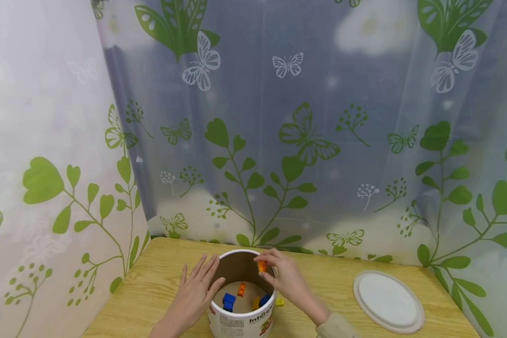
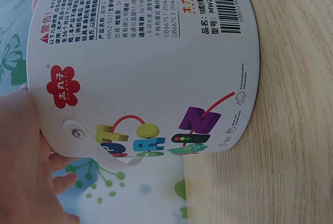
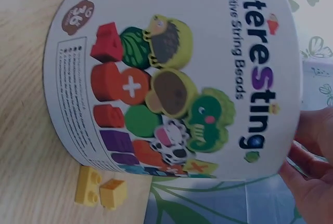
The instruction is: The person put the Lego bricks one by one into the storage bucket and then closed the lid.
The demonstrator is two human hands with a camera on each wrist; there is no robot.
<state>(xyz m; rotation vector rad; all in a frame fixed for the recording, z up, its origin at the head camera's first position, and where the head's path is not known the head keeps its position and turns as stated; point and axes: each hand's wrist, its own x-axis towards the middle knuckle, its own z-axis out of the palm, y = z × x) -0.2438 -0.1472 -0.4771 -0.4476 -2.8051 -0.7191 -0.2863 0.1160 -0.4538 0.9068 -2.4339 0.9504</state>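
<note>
A white printed bucket [image 1: 232, 325] stands upright on the table, its top uncovered. My left hand [image 1: 193, 295] lies against the left side of its rim with fingers straight. Over the right part of the opening, my right hand [image 1: 286, 278] pinches an orange toy brick [image 1: 261, 266] between thumb and fingers. Down on the bucket's floor are blue bricks [image 1: 228, 301], another orange brick [image 1: 241, 289] and, at the right, a yellow-orange brick [image 1: 256, 303] beside a blue one [image 1: 264, 300]. The right wrist view shows that hand [image 3: 315, 167] at the rim; its brick is hidden there.
Two yellow bricks, one with studs [image 3: 87, 185] and one more angular [image 3: 113, 194], lie on the table right of the bucket. A round white lid [image 1: 388, 302] rests farther right. The bucket's white handle [image 2: 106, 154] hangs at its side. A patterned curtain [image 1: 253, 188] closes off the back.
</note>
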